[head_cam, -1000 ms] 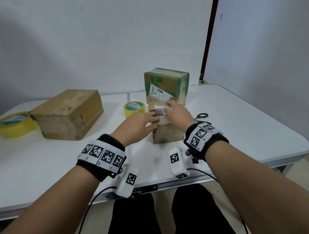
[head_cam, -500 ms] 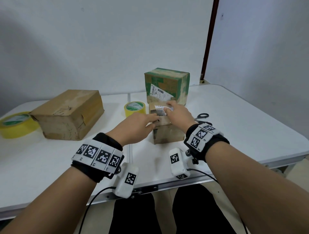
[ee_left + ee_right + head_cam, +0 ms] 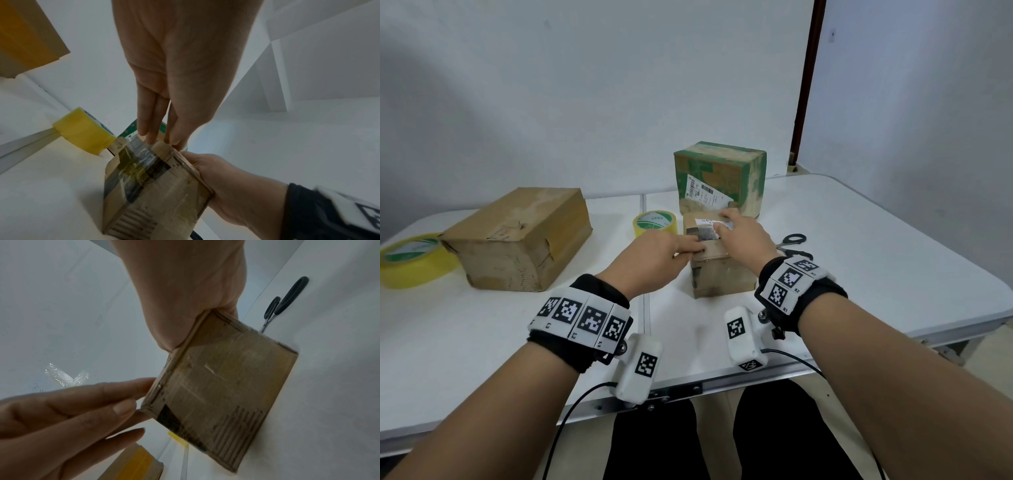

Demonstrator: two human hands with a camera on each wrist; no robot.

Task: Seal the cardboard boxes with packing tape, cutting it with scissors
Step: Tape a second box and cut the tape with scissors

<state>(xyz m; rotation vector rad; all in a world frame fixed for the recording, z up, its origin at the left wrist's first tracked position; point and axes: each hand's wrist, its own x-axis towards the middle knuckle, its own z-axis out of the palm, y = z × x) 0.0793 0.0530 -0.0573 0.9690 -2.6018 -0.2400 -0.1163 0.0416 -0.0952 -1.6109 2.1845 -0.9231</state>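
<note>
A small brown cardboard box (image 3: 719,277) stands at the table's middle. A clear strip of packing tape (image 3: 139,157) runs over its top and down its left side. My left hand (image 3: 667,251) reaches in from the left, and its straight fingers (image 3: 152,129) press the tape at the top edge. My right hand (image 3: 741,234) lies flat on the top, fingers out over a white label (image 3: 710,222). Black-handled scissors (image 3: 791,241) lie on the table just right of the box, untouched. A small yellow tape roll (image 3: 654,222) sits behind the box to the left.
A green printed box (image 3: 719,178) stands right behind the small one. A larger brown box (image 3: 517,240) and a big yellow tape roll (image 3: 410,260) sit at the left. A crumpled scrap of clear tape (image 3: 65,378) lies on the white table (image 3: 876,257).
My left forearm has drawn back slightly toward me while its fingers stay on the box top. The right hand and the box have hardly moved.
</note>
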